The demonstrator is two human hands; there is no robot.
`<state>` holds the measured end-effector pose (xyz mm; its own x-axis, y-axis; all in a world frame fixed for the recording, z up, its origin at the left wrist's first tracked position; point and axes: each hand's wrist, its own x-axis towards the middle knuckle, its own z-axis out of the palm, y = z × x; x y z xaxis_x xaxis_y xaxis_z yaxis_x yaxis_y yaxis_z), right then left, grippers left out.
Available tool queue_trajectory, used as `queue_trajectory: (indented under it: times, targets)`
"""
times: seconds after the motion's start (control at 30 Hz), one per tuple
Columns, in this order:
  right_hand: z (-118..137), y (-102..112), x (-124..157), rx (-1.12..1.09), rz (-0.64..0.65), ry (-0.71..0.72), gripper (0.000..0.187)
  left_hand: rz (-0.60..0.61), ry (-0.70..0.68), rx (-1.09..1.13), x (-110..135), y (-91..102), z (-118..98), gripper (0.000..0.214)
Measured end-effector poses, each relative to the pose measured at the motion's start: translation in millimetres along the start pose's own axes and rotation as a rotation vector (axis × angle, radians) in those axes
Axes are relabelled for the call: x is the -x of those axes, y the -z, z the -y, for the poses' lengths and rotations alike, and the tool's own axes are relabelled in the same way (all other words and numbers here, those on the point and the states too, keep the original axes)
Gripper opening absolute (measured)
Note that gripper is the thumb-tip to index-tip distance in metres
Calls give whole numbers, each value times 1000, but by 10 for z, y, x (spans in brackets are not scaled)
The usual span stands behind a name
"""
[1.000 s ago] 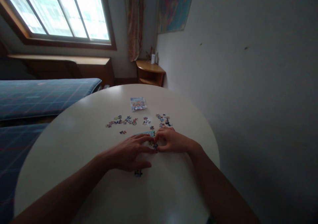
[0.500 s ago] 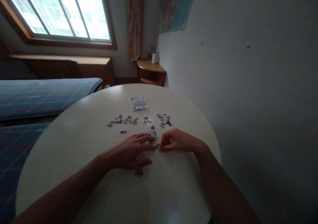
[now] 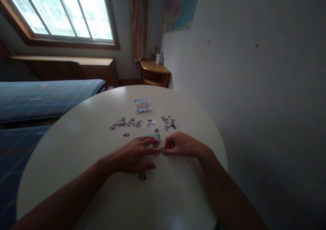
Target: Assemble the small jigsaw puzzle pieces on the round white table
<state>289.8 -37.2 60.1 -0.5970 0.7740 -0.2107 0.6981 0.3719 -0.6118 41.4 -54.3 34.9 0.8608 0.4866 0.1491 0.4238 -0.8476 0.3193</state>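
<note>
My left hand (image 3: 139, 154) lies flat with its fingers spread over a partly joined jigsaw puzzle (image 3: 156, 136), covering much of it. The tip of its index finger reaches a small puzzle piece (image 3: 162, 151) at the puzzle's lower right. My right hand (image 3: 182, 144) pinches that same piece between thumb and fingertips, pressed low to the table. Whether the piece is joined to the rest I cannot tell. Below my left thumb sits a dark group of pieces (image 3: 142, 176).
Loose puzzle pieces (image 3: 132, 122) lie scattered beyond my hands, with another cluster (image 3: 168, 122) to the right. A printed picture sheet (image 3: 142, 105) rests farther back on the round white table (image 3: 84, 138). A wall (image 3: 267, 104) stands on the right, a plaid mattress (image 3: 46, 95) on the left.
Both hands keep nearly the same places. The pinched piece and my right fingertips have shifted very slightly; the view has moved a little.
</note>
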Motion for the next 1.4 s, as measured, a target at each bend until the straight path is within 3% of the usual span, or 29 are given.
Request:
queue_trajectory:
  times: [0.3, 0.53, 0.67, 0.9, 1.4]
  targets:
    - [-29, -8, -13, 14, -1, 61, 13, 5, 0, -11, -7, 16, -13, 45]
    - [38, -38, -27, 49, -26, 22, 12, -11, 9, 0, -3, -1, -5, 43]
    - [-21, -24, -42, 4, -27, 82, 15, -25, 14, 3, -10, -5, -8, 41]
    - [-308, 108, -25, 54, -204, 50, 23, -49, -26, -65, -35, -47, 26, 32]
    - [-395, 135, -2, 8, -152, 15, 19, -57, -88, -124, -94, -66, -52, 25]
